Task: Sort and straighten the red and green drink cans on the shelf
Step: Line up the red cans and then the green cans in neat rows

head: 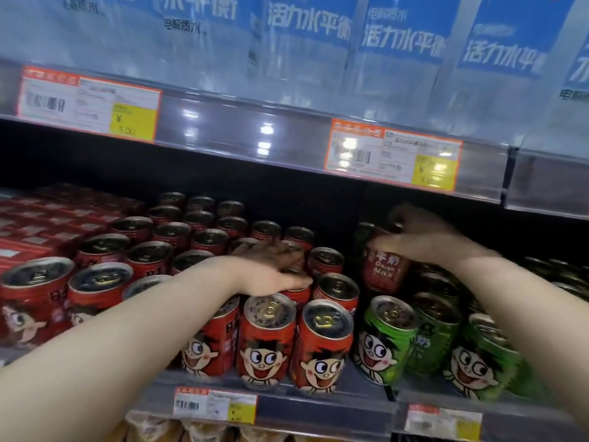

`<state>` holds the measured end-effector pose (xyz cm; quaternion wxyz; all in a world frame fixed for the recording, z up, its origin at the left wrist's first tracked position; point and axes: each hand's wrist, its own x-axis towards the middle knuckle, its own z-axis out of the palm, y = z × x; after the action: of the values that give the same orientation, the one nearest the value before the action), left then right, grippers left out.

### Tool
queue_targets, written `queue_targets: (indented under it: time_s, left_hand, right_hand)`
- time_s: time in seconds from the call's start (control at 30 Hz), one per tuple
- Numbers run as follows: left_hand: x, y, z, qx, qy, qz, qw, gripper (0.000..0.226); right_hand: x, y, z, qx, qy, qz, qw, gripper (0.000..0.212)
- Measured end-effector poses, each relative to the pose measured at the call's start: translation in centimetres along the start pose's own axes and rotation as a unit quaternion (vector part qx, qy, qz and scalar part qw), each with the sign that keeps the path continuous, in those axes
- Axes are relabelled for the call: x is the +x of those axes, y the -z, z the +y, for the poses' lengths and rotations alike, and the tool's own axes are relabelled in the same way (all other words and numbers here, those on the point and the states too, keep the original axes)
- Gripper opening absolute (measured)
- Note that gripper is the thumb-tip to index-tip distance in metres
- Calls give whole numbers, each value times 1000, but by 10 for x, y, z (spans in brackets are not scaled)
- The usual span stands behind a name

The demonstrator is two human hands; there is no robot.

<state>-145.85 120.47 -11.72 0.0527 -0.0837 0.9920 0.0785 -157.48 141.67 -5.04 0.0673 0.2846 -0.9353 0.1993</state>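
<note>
Right hand (424, 240) curled round lifted red can (384, 272), label reading "牛奶 DRINK MILK", held above green cans (385, 339) at right of shelf (318, 406). Left hand (271, 269) palm-down on tops of red cans (267, 342) mid-shelf; fingers blurred, gripping or flat cannot tell. Cartoon face on front cans. Above: blue packs (404, 39) marked "活力水平衡"; price tag (89, 103) showing "5.00"

Price tags (89, 103), blue-labelled packs (404, 33)
</note>
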Motion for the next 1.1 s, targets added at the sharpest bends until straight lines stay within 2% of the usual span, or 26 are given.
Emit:
queue_targets:
  time_s: [0.1,0.23,0.33,0.57,0.63,0.8,0.87,0.97,1.1]
  left_hand:
    - [-1,0,1,7,0,-3,1000,72]
    - [-3,2,3,5,1,-2,1000,71]
    - [-4,2,3,6,2,-3,1000,70]
    - [-6,3,3,8,0,1,1000,69]
    - [-6,3,3,6,0,0,1000,69]
    - [-4,2,2,5,0,0,1000,70]
    - [-4,2,2,5,1,0,1000,70]
    - [-4,2,2,5,1,-2,1000,70]
    - [-4,3,1,-2,0,-4,1000,70]
  right_hand:
    - [25,-6,-10,67,51,69,994,56]
    - [62,-36,-17,67,47,110,991,65]
    - [83,-55,-18,61,49,68,995,73]
    - [103,-90,-20,53,21,-106,993,77]
    - [105,-95,-17,43,20,-146,988,72]
    - [111,-87,-9,142,-23,-207,968,61]
    - [113,-84,-7,131,-30,-237,962,57]
    - [112,-80,-8,120,-31,-251,960,57]
    - [108,-81,-7,130,13,-213,968,62]
